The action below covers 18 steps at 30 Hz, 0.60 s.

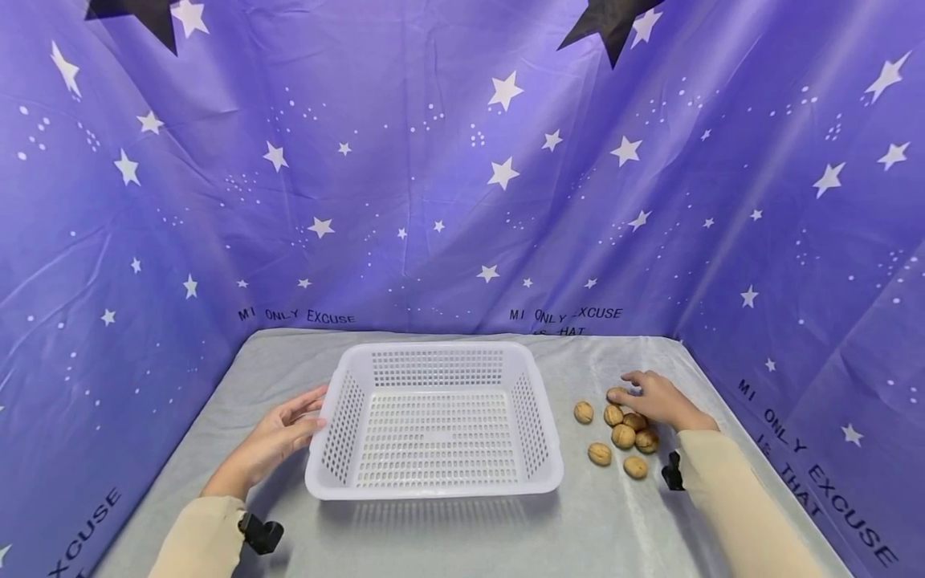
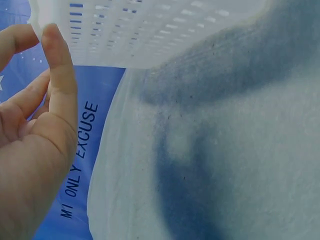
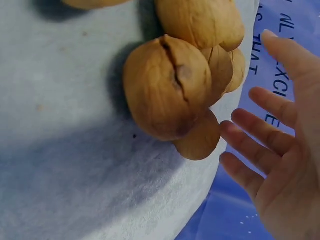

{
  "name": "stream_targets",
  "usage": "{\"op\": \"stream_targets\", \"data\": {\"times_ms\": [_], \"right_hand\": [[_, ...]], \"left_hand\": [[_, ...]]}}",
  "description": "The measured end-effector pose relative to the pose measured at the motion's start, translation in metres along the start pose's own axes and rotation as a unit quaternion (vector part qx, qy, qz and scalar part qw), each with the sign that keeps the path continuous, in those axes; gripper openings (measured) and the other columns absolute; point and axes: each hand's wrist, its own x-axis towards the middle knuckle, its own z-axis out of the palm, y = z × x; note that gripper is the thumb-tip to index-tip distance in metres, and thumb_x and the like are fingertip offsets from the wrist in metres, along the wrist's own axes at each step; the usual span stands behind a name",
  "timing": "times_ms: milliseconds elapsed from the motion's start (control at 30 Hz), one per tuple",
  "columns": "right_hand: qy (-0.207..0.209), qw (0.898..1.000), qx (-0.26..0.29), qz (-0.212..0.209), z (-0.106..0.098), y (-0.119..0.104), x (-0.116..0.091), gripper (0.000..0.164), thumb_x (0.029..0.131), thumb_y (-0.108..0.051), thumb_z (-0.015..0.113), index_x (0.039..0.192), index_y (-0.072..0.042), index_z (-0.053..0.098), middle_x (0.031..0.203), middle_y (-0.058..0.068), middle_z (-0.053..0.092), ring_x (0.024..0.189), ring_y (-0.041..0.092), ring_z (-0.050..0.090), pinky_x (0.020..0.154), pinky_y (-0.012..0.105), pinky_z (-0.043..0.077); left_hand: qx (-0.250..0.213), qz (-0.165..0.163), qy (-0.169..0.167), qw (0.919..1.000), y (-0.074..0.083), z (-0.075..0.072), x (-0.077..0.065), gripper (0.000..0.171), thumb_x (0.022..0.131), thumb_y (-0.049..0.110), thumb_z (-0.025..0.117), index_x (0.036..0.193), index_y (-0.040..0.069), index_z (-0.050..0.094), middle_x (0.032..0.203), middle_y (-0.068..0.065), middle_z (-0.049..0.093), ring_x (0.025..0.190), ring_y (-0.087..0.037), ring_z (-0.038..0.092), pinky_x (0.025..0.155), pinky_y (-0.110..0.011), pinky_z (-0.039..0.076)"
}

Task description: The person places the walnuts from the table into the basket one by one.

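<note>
A white plastic basket [image 1: 433, 491] with a perforated floor and walls stands on the table, nothing inside it. My left hand [image 1: 270, 441] is at its left side, thumb and index finger pinching the rim [image 2: 47, 17] in the left wrist view. To the right of the basket lies a loose group of several brown walnuts [image 1: 623, 436]. Over the far side of that group is my right hand [image 1: 658, 399], its thumb close by the farthest walnut. From the right wrist, the fingers [image 3: 255, 142] look spread and relaxed beside the clustered walnuts [image 3: 170, 90], gripping none.
A light grey cloth [image 1: 426, 538] covers the table. Purple star-printed curtains [image 1: 405, 201] rise along its back, left and right edges. One walnut [image 1: 583, 413] sits apart, nearest the basket. A small black device [image 1: 260, 534] is strapped at the left wrist, another [image 1: 673, 471] at the right.
</note>
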Motion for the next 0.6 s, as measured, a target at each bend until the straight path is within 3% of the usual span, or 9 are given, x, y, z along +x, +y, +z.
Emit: {"op": "stream_targets", "data": {"times_ms": [367,600], "right_hand": [[-0.035,0.998,0.026,0.045,0.003,0.008,0.010,0.048,0.092,-0.039,0.071,0.109,0.006,0.065,0.097,0.018,0.066,0.088,0.030,0.062,0.077,0.048,0.053],[-0.033,0.998,0.021,0.041,0.004,0.011,0.013,0.038,0.092,-0.036,0.072,0.102,0.000,0.066,0.093,0.013,0.066,0.083,0.026,0.060,0.073,0.043,0.051]], "left_hand": [[0.020,0.004,-0.016,0.9997,-0.001,-0.001,0.000,0.068,0.100,0.001,0.058,0.156,-0.006,0.021,0.148,-0.033,0.036,0.114,-0.016,0.061,0.093,-0.031,0.054],[0.019,0.002,-0.012,0.9997,-0.002,-0.002,-0.001,0.068,0.100,0.002,0.059,0.156,-0.005,0.022,0.146,-0.030,0.038,0.112,-0.016,0.061,0.093,-0.030,0.054]]}}
